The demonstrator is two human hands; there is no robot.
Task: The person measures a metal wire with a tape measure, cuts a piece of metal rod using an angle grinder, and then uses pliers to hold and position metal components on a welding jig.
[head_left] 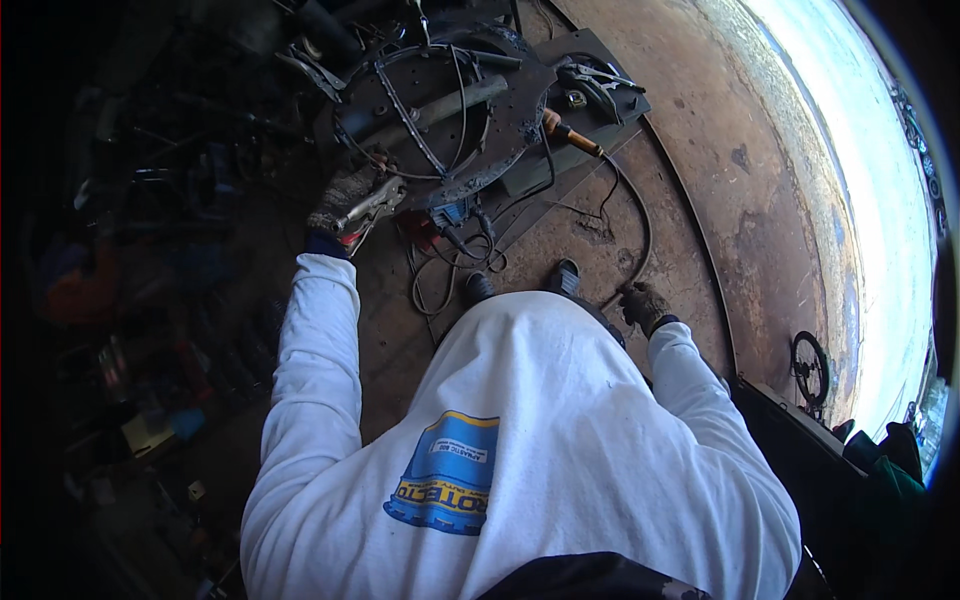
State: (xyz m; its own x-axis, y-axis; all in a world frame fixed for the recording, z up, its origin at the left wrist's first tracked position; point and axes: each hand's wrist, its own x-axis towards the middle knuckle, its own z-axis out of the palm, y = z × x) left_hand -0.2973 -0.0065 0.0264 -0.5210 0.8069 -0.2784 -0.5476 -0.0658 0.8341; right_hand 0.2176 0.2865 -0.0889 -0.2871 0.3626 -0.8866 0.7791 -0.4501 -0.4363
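A tug from the right hand (647, 304), seemingly curled around the cable (649, 225), could drag the orange-handled torch (578, 138) loose; the left hand (343, 197) I cannot tell

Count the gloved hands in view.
2: the left hand, upper left of centre, at the locking pliers; the right hand, to the right of the dark shoes. Others could be hidden in the darkness at left.

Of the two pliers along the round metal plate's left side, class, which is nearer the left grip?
The lower locking pliers: they overlap the gloved left grip in view, while the upper pliers sit apart from it, higher along the plate.
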